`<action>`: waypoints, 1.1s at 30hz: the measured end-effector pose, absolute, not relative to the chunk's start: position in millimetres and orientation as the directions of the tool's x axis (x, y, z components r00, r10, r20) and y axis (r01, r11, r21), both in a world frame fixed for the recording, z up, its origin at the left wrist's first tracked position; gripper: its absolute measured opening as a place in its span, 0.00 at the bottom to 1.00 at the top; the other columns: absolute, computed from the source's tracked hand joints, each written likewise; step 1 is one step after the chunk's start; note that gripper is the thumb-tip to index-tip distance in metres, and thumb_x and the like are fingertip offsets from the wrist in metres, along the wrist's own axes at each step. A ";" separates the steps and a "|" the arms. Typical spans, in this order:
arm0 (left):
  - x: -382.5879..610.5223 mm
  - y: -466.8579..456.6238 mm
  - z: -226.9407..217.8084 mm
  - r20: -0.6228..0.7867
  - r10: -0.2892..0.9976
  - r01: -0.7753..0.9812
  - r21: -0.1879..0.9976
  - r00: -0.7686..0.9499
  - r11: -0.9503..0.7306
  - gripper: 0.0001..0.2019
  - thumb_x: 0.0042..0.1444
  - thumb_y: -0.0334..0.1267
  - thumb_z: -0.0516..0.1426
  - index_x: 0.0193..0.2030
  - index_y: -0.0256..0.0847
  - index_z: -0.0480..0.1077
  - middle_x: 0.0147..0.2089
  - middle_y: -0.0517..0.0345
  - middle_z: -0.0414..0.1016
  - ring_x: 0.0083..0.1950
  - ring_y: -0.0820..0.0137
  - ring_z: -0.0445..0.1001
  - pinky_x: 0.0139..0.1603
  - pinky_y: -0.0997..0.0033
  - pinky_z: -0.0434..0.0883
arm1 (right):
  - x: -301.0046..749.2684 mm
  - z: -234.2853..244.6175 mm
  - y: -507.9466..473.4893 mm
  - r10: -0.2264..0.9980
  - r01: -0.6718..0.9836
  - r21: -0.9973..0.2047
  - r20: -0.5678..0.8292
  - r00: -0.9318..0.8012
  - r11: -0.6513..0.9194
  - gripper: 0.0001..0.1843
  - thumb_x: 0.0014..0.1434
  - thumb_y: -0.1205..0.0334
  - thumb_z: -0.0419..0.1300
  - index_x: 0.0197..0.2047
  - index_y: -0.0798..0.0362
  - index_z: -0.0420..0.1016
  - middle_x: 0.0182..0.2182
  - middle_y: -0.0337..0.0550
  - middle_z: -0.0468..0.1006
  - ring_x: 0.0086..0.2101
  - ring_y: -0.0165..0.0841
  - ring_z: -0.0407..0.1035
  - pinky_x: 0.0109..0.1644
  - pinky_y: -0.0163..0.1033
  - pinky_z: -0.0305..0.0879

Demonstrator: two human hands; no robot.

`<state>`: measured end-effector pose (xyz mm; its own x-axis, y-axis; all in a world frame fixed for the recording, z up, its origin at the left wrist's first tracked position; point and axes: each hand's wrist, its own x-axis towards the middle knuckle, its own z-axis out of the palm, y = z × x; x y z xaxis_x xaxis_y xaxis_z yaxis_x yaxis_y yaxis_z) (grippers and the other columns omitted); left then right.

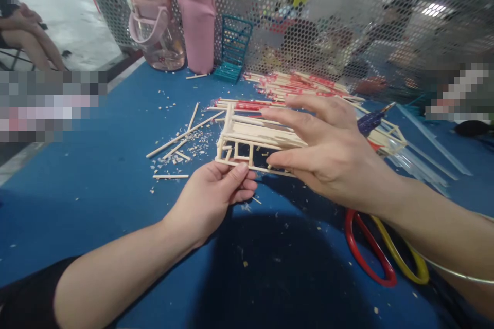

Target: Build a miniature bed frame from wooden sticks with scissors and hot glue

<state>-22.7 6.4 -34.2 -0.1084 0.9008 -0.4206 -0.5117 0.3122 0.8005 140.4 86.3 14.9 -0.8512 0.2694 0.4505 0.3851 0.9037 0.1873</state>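
A small frame built of thin wooden sticks (247,139) stands on the blue table (96,190). My left hand (216,195) pinches its near bottom rail between thumb and fingers. My right hand (328,149) hovers over the frame's right side with fingers stretched out and apart, holding nothing. Behind the right hand lies a blue glue gun (372,121), partly hidden, and another stick frame (391,136).
Loose sticks and wood chips (181,144) lie left of the frame. A pile of red-wrapped chopsticks (304,85) sits further back. Pink bottles (196,15) and a teal rack (233,49) stand by the mesh wall. Red and yellow scissor handles (380,254) lie under my right forearm.
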 end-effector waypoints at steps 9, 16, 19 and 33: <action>-21.9 7.0 -35.6 -0.409 0.905 -0.507 0.807 -0.114 0.301 0.07 0.53 0.32 0.61 0.26 0.31 0.73 0.24 0.56 0.75 0.23 0.79 0.72 0.27 0.83 0.73 | 142.0 12.9 88.3 0.255 0.365 0.169 0.458 -0.852 0.916 0.11 0.59 0.61 0.56 0.31 0.40 0.79 0.53 0.32 0.72 0.57 0.45 0.58 0.59 0.57 0.52; -22.7 7.5 -35.4 -0.407 0.906 -0.503 0.810 -0.115 0.301 0.07 0.52 0.33 0.62 0.26 0.31 0.73 0.24 0.57 0.75 0.23 0.79 0.72 0.26 0.82 0.72 | 147.3 15.8 89.1 0.205 0.318 0.211 0.428 -0.880 0.924 0.13 0.61 0.63 0.54 0.29 0.41 0.77 0.55 0.29 0.70 0.58 0.43 0.57 0.62 0.57 0.48; -23.0 7.3 -34.9 -0.412 0.903 -0.500 0.812 -0.125 0.301 0.07 0.53 0.32 0.61 0.26 0.31 0.73 0.24 0.57 0.75 0.23 0.79 0.72 0.26 0.82 0.72 | 148.1 18.1 90.2 0.176 0.299 0.226 0.442 -0.880 0.927 0.12 0.61 0.63 0.55 0.29 0.42 0.77 0.56 0.29 0.70 0.59 0.43 0.57 0.63 0.59 0.46; -22.8 6.9 -35.6 -0.405 0.905 -0.496 0.817 -0.130 0.294 0.07 0.53 0.32 0.61 0.27 0.32 0.73 0.25 0.56 0.75 0.23 0.79 0.72 0.27 0.82 0.73 | 145.6 19.3 89.6 0.186 0.296 0.186 0.452 -0.872 0.937 0.13 0.61 0.62 0.55 0.29 0.42 0.77 0.55 0.30 0.71 0.60 0.43 0.55 0.64 0.61 0.44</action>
<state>-22.8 6.9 -35.6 -0.1304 0.9049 -0.4051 -0.4961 0.2942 0.8169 145.6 89.6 19.3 -0.8724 0.1856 0.4522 0.2960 0.9368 0.1865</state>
